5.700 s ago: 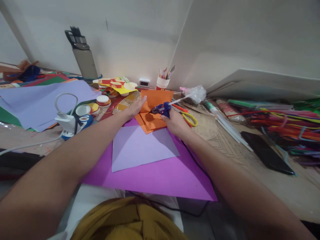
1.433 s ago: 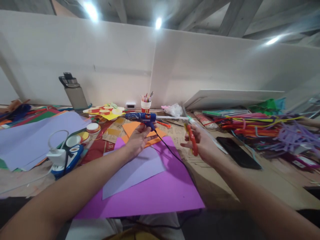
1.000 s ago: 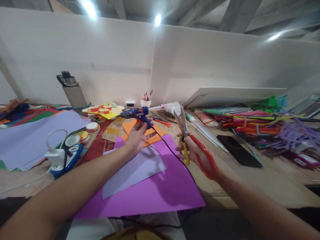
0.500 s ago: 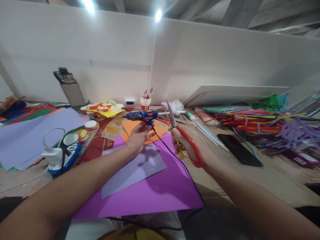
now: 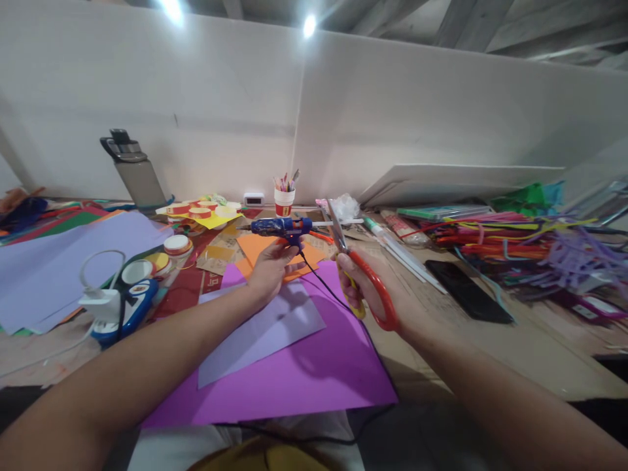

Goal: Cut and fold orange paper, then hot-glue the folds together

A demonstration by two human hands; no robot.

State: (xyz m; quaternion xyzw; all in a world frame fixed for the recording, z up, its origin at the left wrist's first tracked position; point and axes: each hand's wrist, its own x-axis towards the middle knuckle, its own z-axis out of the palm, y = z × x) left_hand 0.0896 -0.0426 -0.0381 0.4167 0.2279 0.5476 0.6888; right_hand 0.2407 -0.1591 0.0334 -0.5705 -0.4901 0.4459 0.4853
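My left hand [image 5: 269, 271] grips a blue hot glue gun [image 5: 277, 227] by its handle, nozzle pointing left, a small red light lit on it. From its back end a white glue stick [image 5: 350, 221] sticks out to the right. My right hand [image 5: 366, 281] is closed on scissors [image 5: 373, 288] with red and yellow handles. Their blades stand slightly apart, pointing up, at the glue stick; whether they touch it I cannot tell. Below both hands lie a lavender sheet [image 5: 260, 340] and a larger purple sheet [image 5: 314, 386], with orange paper [image 5: 255, 252] behind.
A black cord [image 5: 324, 284] runs from the glue gun across the purple sheet. At left are a power strip [image 5: 130, 314], tape rolls [image 5: 137, 271] and a bottle [image 5: 140, 180]. A phone [image 5: 468, 291] and pipe cleaners [image 5: 510, 239] lie at right; a pen cup [image 5: 284, 201] stands behind.
The scissors' handles have spread very slightly, the yellow one shifting down and right. Both hands keep nearly the same place, and the whole view has shifted a little.
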